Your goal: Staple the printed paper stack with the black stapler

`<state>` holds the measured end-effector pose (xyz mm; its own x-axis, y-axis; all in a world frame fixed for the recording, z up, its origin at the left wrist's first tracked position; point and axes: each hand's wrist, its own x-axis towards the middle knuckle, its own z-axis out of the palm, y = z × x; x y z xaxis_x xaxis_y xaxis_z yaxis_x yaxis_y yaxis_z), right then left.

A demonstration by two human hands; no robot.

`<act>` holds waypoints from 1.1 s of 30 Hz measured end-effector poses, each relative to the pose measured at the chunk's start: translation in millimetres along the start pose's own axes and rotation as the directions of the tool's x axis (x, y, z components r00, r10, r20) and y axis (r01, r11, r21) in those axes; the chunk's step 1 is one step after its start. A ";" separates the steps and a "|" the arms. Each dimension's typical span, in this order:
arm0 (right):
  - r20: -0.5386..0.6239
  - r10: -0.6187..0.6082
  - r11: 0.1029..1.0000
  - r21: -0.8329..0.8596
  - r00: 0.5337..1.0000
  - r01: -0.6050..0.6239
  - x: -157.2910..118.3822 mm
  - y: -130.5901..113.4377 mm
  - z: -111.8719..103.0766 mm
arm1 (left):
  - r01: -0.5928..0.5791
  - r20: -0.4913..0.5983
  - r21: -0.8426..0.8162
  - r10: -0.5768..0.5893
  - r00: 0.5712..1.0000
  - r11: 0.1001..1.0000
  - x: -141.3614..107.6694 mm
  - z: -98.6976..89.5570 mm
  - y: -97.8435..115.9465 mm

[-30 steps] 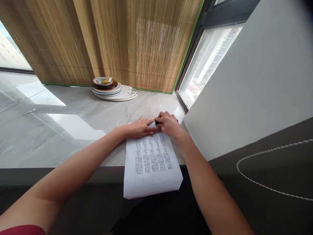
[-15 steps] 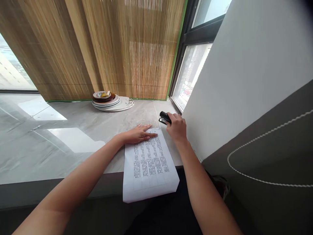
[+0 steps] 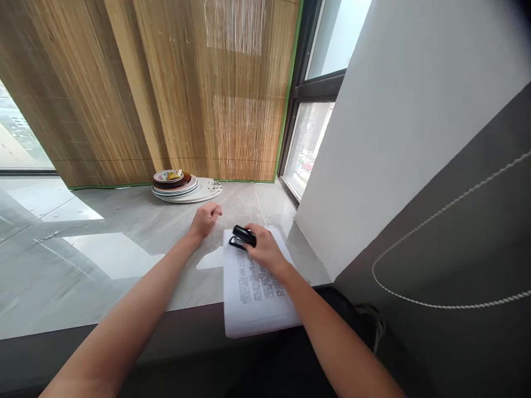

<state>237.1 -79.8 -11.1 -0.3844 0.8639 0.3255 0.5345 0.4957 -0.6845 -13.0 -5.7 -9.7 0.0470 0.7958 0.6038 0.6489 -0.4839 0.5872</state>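
Stapler and right hand have swung left since the earlier frame, to the eleven o'clock corner of the paper, and the left hand has come off the paper. The right grips the stapler; whether stapler and paper touch is unclear. The left's fingers are curled, their inside hidden. Toward eleven o'clock, stacked plates bear a small yellow item before a blind. The right forearm covers the paper's four o'clock edge. A wall stands toward one o'clock.
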 end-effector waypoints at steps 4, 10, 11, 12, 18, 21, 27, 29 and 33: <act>-0.043 0.075 0.995 0.067 0.996 -0.072 11.2 45.4 -44.9 | 0.029 -0.025 -0.037 -0.030 0.999 0.999 2.4 3.5 -2.4; -0.003 0.151 0.880 -0.454 0.988 -0.136 49.9 76.0 -30.7 | 0.272 -0.168 -0.465 -0.385 0.907 0.843 12.2 0.7 -15.0; 0.028 0.176 0.853 -0.504 0.984 -0.138 56.9 72.3 -18.5 | 0.283 -0.159 -0.591 -0.453 0.877 0.755 14.2 -2.8 -17.3; 0.048 0.186 0.842 -0.523 0.981 -0.134 63.7 65.7 -4.7 | 0.267 -0.142 -0.709 -0.503 0.852 0.653 16.1 -7.4 -19.3; 0.245 0.015 0.895 -0.435 0.969 0.096 94.2 -6.8 84.5 | 0.007 -0.093 -0.983 -0.535 0.840 0.183 19.3 -50.3 -24.0; 0.296 -0.101 0.912 -0.353 0.950 0.207 99.2 -32.8 109.7 | -0.056 -0.140 -0.984 -0.539 0.831 0.170 16.8 -65.4 -21.7; 0.271 -0.070 0.912 -0.372 0.960 0.171 88.3 -10.6 85.9 | -0.048 -0.121 -0.985 -0.475 0.872 0.164 12.2 -63.2 -15.0; 0.281 -0.058 0.907 -0.385 0.958 0.168 82.3 8.4 64.8 | -0.010 -0.099 -0.982 -0.472 0.876 0.187 11.9 -57.9 -13.2; 0.259 -0.042 0.903 -0.404 0.965 0.148 73.8 33.4 31.4 | 0.070 -0.061 -0.966 -0.480 0.875 0.251 11.8 -45.8 -9.3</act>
<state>202.9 -2.3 -30.5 -0.5886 0.7895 0.1737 0.7299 0.6114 -0.3058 -53.2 -8.5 16.6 -0.3169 0.9064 0.2795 -0.5673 -0.4173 0.7100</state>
